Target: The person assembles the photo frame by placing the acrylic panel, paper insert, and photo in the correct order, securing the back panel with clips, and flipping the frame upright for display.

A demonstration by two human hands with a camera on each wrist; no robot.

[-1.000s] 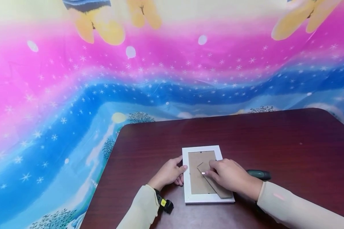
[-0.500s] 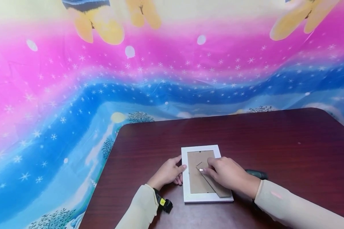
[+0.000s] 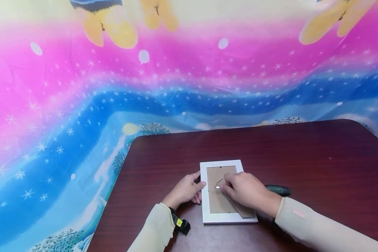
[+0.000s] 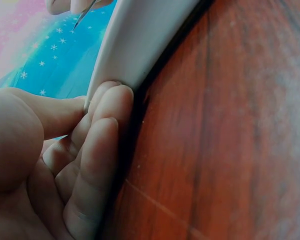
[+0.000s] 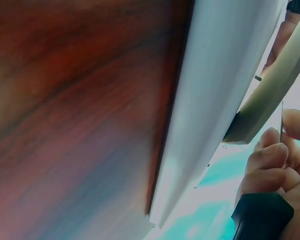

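A white picture frame [image 3: 204, 196] lies face down on the table, its brown backing board [image 3: 217, 203] upward. On the board sits a brown stand leg [image 3: 246, 211], whose raised edge [image 5: 272, 87] shows in the right wrist view. My left hand [image 3: 186, 189] grips the frame's left side, thumb on top and fingers against the side wall [image 4: 135, 45]. My right hand [image 3: 250, 190] holds a dark-green-handled tool, apparently a flat screwdriver [image 3: 278, 190]. Its thin metal tip [image 3: 217, 187] is at the leg's upper end; whether they touch cannot be told.
The dark red-brown wooden table [image 3: 163, 157] extends around the frame, farther toward the right. Behind it hangs a pink and blue printed cloth [image 3: 176, 80]. Small dark metal tabs [image 3: 221, 167] show at the backing's edges.
My right hand and the screwdriver have shifted slightly left, bringing the tip nearer the stand leg's upper end. The left hand and the frame look unmoved.
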